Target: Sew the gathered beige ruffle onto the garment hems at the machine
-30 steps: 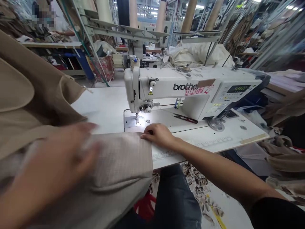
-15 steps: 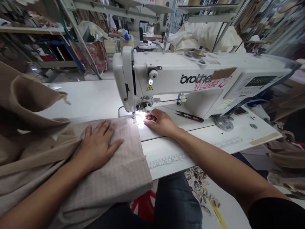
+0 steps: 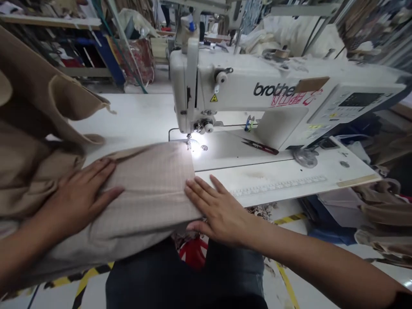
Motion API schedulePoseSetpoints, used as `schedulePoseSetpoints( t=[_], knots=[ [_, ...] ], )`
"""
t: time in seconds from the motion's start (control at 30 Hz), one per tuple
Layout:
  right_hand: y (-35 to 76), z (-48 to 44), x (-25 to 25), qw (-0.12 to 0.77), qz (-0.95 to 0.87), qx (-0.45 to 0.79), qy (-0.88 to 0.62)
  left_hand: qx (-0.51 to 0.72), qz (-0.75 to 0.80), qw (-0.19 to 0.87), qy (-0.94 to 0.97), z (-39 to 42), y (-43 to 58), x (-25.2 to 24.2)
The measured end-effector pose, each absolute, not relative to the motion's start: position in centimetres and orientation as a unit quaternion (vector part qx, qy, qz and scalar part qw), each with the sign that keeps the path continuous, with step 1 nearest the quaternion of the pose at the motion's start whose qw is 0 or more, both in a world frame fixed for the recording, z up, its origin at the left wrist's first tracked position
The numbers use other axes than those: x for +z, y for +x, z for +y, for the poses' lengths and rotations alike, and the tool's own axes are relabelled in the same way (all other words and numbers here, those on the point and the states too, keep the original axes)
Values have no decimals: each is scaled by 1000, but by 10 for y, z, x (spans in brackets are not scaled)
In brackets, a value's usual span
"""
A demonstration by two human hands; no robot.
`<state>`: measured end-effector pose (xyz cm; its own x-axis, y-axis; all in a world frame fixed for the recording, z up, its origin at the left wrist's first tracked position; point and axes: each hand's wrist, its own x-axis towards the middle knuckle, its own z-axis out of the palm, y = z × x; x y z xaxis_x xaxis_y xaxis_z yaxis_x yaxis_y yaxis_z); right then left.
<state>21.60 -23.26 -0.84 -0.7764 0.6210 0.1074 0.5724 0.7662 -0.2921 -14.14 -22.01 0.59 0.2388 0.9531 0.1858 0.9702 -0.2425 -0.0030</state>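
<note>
Under the lit needle of a white sewing machine (image 3: 238, 86) lies the far edge of a beige checked cloth (image 3: 151, 171), which hangs over the table's front edge. My left hand (image 3: 77, 193) rests on the cloth at the left, fingers stretched out and thumb apart. At the cloth's right edge, in front of the needle, my right hand (image 3: 219, 210) lies with its fingers extended and touching the cloth, the thumb lower down. Neither hand grips anything that I can see.
Thread snips (image 3: 260, 146) with dark red handles lie under the machine arm. A clear round dish (image 3: 305, 157) sits to their right. Brown cloth (image 3: 28, 128) is heaped at the left. A red stool (image 3: 193, 253) shows below the table.
My right hand has left the needle area, moved toward me and opened onto the cloth's right edge. My left hand has slid left. The view has shifted, and the cloth's right side has changed shape.
</note>
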Motion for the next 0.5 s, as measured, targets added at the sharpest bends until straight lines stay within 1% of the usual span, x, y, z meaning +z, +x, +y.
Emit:
schedulePoseSetpoints(
  t=[0.07,0.1,0.17,0.2,0.23,0.27,0.3,0.37,0.43,0.5],
  knots=[
    [222,-244,-8,110,-929,125,-330,-100,-568,80,-813,-228,-127,18],
    [226,-253,-8,133,-926,132,-329,-121,-535,80,-832,-240,-116,25],
    [237,-276,-10,213,-911,162,-313,-179,-484,46,-856,-276,-93,32],
    [241,-290,-15,250,-898,197,-304,-206,-476,15,-855,-299,-83,31],
    [243,-304,-23,268,-882,248,-298,-227,-476,-24,-849,-321,-76,25],
    [242,-316,-34,261,-862,312,-301,-239,-486,-71,-838,-342,-70,16],
    [236,-325,-48,231,-841,377,-313,-238,-496,-123,-826,-360,-66,2],
    [214,-331,-83,136,-798,469,-354,-226,-519,-214,-796,-386,-63,-32],
    [181,-320,-118,109,-785,466,-393,-223,-560,-236,-762,-396,-63,-66],
    [146,-299,-144,107,-788,444,-412,-229,-601,-222,-732,-398,-62,-88]
  ],
)
